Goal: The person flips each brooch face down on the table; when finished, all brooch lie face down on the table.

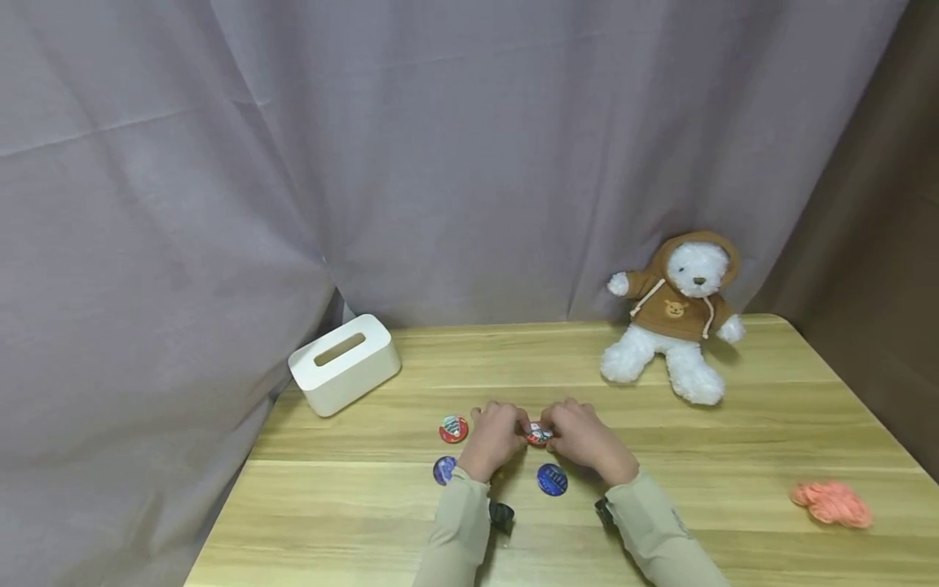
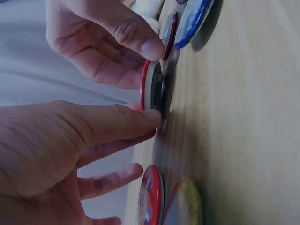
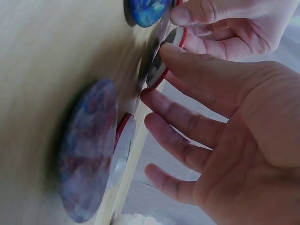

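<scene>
A round badge with a red rim [image 1: 539, 433] is tilted up between my two hands, its grey and dark back showing in the left wrist view [image 2: 153, 86]. My left hand [image 1: 497, 439] pinches one edge with thumb and finger. The opposite edge is pinched by my right hand [image 1: 587, 444], whose other fingers are spread. Left of the hands lie a red badge with a tree picture [image 1: 453, 429] and a blue badge [image 1: 444, 470]. Another dark blue badge [image 1: 553, 479] lies just below the right hand. The right wrist view also shows a red-edged badge [image 3: 123, 150] on the table.
On the wooden table [image 1: 352, 505], a white tissue box [image 1: 345, 364] stands at the back left. A white teddy bear in a brown hoodie [image 1: 675, 318] sits at the back right. A coral-coloured bundle [image 1: 832, 503] lies near the right edge. Grey curtain [image 1: 469, 163] hangs behind.
</scene>
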`<action>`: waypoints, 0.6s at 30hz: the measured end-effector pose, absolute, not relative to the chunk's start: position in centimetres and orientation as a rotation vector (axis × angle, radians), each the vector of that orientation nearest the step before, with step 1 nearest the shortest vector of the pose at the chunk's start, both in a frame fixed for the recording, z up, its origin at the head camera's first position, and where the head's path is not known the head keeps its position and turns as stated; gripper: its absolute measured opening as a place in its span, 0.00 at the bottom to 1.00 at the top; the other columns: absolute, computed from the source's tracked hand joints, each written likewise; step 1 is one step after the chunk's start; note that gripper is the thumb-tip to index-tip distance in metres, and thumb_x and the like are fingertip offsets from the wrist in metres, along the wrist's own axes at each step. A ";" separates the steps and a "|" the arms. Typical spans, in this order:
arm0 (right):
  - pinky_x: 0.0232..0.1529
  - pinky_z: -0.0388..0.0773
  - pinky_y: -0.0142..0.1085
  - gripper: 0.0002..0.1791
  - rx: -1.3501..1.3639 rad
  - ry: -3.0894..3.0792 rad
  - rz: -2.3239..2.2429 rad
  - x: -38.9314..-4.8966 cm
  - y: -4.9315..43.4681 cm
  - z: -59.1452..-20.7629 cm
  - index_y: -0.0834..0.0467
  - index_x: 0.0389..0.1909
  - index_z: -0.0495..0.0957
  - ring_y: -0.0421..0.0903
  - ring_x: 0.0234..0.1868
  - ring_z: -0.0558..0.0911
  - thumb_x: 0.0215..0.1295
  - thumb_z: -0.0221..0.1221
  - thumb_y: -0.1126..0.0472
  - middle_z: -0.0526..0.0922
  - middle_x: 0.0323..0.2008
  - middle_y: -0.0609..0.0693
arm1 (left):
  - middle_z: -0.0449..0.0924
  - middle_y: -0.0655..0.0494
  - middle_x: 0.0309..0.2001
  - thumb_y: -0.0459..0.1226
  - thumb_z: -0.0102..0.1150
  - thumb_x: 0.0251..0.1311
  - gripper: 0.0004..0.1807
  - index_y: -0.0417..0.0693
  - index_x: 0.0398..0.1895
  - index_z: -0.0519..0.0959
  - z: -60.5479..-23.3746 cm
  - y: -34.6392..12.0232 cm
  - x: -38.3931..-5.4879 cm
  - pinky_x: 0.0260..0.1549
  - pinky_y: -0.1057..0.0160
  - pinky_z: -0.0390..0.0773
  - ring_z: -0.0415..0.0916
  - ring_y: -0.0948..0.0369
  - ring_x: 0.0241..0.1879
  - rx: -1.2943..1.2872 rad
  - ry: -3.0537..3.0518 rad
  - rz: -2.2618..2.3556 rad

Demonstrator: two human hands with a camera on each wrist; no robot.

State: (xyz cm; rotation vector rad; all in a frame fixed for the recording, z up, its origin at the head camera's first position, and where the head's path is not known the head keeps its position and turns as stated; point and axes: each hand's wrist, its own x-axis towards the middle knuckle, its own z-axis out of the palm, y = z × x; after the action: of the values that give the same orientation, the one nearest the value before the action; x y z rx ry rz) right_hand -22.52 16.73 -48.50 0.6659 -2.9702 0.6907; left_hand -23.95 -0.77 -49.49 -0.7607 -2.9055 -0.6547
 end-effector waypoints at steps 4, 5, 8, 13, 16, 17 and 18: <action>0.39 0.67 0.51 0.11 0.686 -2.966 0.733 -22.7 17.2 -48.8 0.52 0.23 0.78 0.44 0.31 0.72 0.48 0.70 0.69 0.76 0.23 0.39 | 0.86 0.63 0.32 0.35 0.76 0.49 0.06 0.55 0.25 0.86 -49.4 -0.9 -24.0 0.45 0.47 0.66 0.77 0.57 0.38 -0.773 -2.885 -0.679; 0.40 0.68 0.51 0.11 0.692 -2.963 0.747 -22.7 17.3 -48.8 0.52 0.23 0.79 0.43 0.32 0.72 0.49 0.70 0.69 0.76 0.23 0.39 | 0.86 0.63 0.32 0.35 0.76 0.49 0.06 0.55 0.26 0.86 -49.4 -1.0 -24.0 0.45 0.47 0.65 0.77 0.57 0.37 -0.776 -2.877 -0.690; 0.40 0.68 0.51 0.09 0.707 -2.956 0.772 -22.8 17.5 -48.7 0.52 0.26 0.80 0.44 0.32 0.73 0.51 0.68 0.68 0.77 0.24 0.39 | 0.86 0.63 0.32 0.34 0.75 0.50 0.06 0.54 0.26 0.86 -49.5 -1.1 -24.1 0.45 0.46 0.65 0.77 0.58 0.37 -0.774 -2.858 -0.725; 0.43 0.67 0.54 0.05 0.722 -2.934 0.767 -22.8 17.6 -48.3 0.53 0.30 0.81 0.45 0.34 0.76 0.58 0.67 0.67 0.80 0.27 0.40 | 0.86 0.63 0.32 0.34 0.73 0.54 0.05 0.54 0.29 0.86 -49.8 -1.2 -24.5 0.46 0.43 0.67 0.79 0.59 0.38 -0.763 -2.844 -0.750; 0.47 0.66 0.57 0.04 0.704 -2.918 0.753 -22.7 17.6 -48.1 0.53 0.32 0.83 0.45 0.33 0.78 0.60 0.66 0.65 0.81 0.27 0.40 | 0.87 0.63 0.32 0.34 0.72 0.56 0.05 0.54 0.31 0.85 -49.8 -1.4 -24.7 0.48 0.41 0.67 0.80 0.60 0.38 -0.755 -2.846 -0.771; 0.48 0.65 0.58 0.04 0.691 -2.917 0.754 -22.8 17.6 -48.0 0.53 0.32 0.83 0.45 0.33 0.78 0.61 0.66 0.65 0.81 0.26 0.40 | 0.87 0.63 0.32 0.34 0.71 0.56 0.05 0.54 0.31 0.85 -49.7 -1.4 -24.7 0.48 0.41 0.67 0.80 0.60 0.37 -0.752 -2.845 -0.780; 0.49 0.65 0.58 0.03 0.682 -2.915 0.756 -22.8 17.6 -48.0 0.53 0.33 0.83 0.44 0.32 0.78 0.62 0.66 0.65 0.81 0.26 0.40 | 0.87 0.63 0.32 0.34 0.71 0.57 0.05 0.54 0.32 0.85 -49.6 -1.4 -24.7 0.48 0.41 0.67 0.80 0.61 0.37 -0.751 -2.843 -0.790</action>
State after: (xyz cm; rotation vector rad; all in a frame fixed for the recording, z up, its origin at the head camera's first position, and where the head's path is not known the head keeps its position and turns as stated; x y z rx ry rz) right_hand -22.79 17.58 -47.99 0.6824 -2.9150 0.7559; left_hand -24.72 -1.45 -49.65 -0.7510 -2.8433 -0.7901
